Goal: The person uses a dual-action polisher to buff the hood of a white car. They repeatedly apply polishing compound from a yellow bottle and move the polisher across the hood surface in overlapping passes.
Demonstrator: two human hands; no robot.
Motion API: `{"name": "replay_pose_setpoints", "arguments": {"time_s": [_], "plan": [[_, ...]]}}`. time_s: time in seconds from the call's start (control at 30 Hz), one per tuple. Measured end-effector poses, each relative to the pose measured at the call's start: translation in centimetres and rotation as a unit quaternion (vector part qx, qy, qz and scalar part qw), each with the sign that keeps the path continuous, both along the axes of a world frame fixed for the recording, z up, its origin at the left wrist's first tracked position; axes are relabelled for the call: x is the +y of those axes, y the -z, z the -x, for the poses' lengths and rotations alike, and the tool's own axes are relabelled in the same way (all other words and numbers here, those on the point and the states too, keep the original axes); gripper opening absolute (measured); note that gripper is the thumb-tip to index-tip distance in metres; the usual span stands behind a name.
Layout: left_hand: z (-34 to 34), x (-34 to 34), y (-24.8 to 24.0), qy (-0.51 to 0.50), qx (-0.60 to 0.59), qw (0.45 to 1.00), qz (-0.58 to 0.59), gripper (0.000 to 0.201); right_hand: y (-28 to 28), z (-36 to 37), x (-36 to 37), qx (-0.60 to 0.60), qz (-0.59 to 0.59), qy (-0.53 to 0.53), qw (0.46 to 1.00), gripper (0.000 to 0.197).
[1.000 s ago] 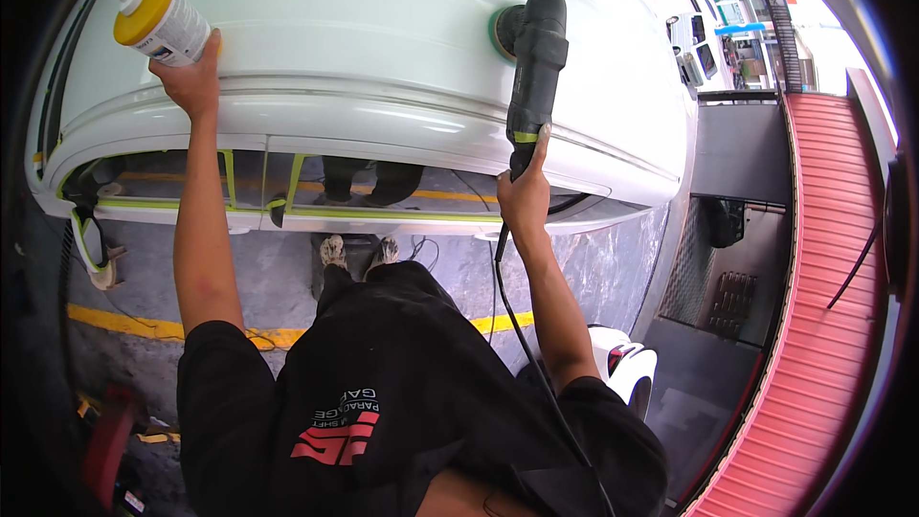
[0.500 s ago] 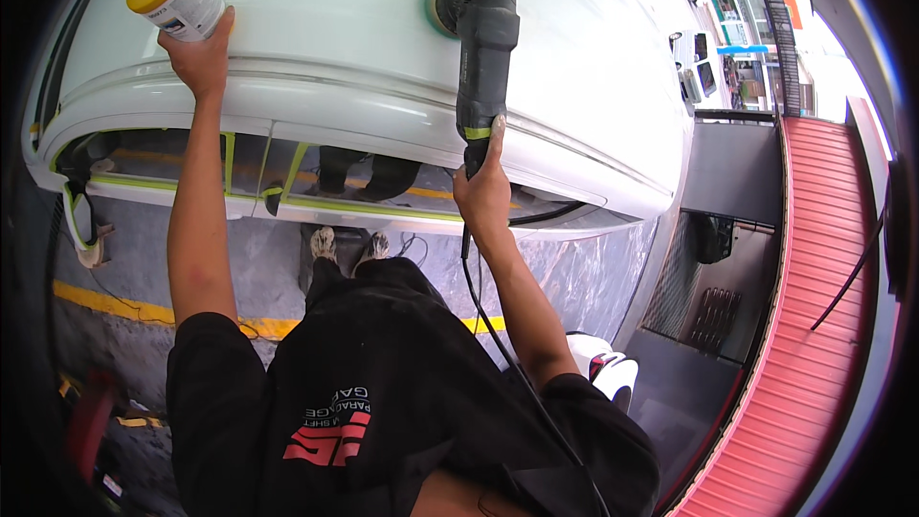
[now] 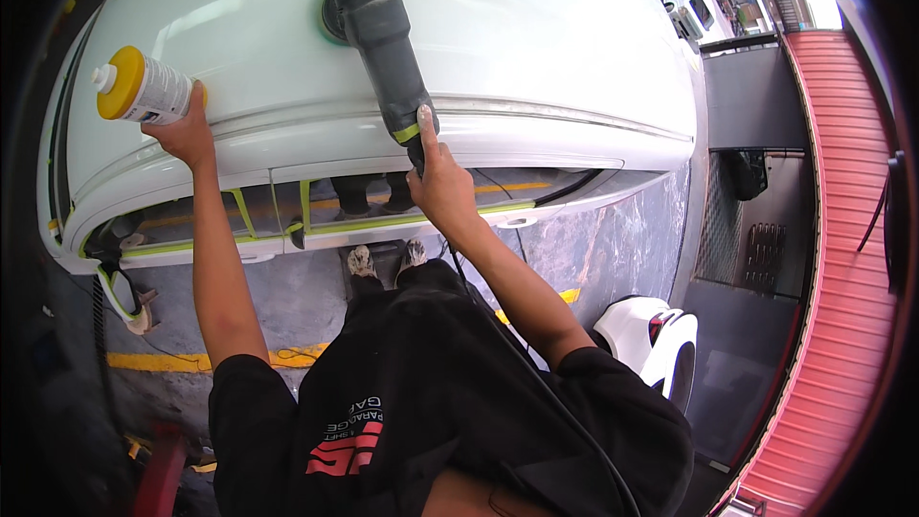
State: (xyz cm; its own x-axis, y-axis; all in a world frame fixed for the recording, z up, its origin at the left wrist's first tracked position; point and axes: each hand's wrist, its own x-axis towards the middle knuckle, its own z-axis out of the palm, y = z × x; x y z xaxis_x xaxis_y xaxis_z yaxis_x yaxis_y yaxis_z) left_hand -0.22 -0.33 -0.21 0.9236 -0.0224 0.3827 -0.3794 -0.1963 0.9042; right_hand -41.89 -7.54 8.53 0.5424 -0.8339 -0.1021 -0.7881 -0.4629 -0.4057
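In my left hand (image 3: 187, 134) is a white and yellow bottle (image 3: 165, 94) with a white cap, tilted so that the cap points left. It is over the left part of the white car roof (image 3: 536, 29). My right hand (image 3: 443, 182) grips the narrow rear end of a black power polisher (image 3: 378, 33), index finger stretched along its body. The polisher's round pad (image 3: 332, 17), green at the edge, is at the roof surface, mostly hidden by the machine head. A black power cord (image 3: 522, 364) runs from the polisher past my right arm.
Green masking tape (image 3: 369, 224) edges the car's side windows, and the side mirror (image 3: 119, 289) sticks out at left. Below me is a grey floor with a yellow line (image 3: 158, 362). Another white car (image 3: 651, 340) and a red corrugated roof (image 3: 847, 230) are to the right.
The polisher has moved left across the roof and now slants, its head to the upper left. The bottle has tipped further left and sits lower in view. The whole view has shifted.
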Motion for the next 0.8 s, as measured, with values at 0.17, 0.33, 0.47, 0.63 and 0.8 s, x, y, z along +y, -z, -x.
{"name": "replay_pose_setpoints", "arguments": {"time_s": [0.17, 0.33, 0.47, 0.63, 0.8], "plan": [[-0.9, -0.2, 0.6, 0.006, -0.006, 1.0, 0.012, 0.111, 0.7, 2.8, -1.1, -0.049, 0.044, 0.015, 0.998, 0.112], [-0.5, 0.5, 0.9, 0.017, -0.012, 1.0, 0.011, 0.11, -0.5, 5.2, -1.5, -0.023, 0.02, 0.071, 0.997, 0.113], [-0.7, 0.2, 0.6, 0.016, -0.023, 1.0, 0.009, 0.111, -0.8, 7.3, -2.5, -0.031, 0.04, 0.087, 0.995, 0.112], [-1.0, 0.2, 1.0, 0.003, -0.012, 1.0, -0.004, 0.112, -0.8, 8.2, -3.4, -0.042, 0.061, 0.089, 0.993, 0.111], [-1.0, 0.1, 1.0, -0.009, -0.028, 0.999, -0.027, 0.113, -0.6, 8.2, -3.2, -0.048, 0.064, 0.088, 0.993, 0.109]]}}
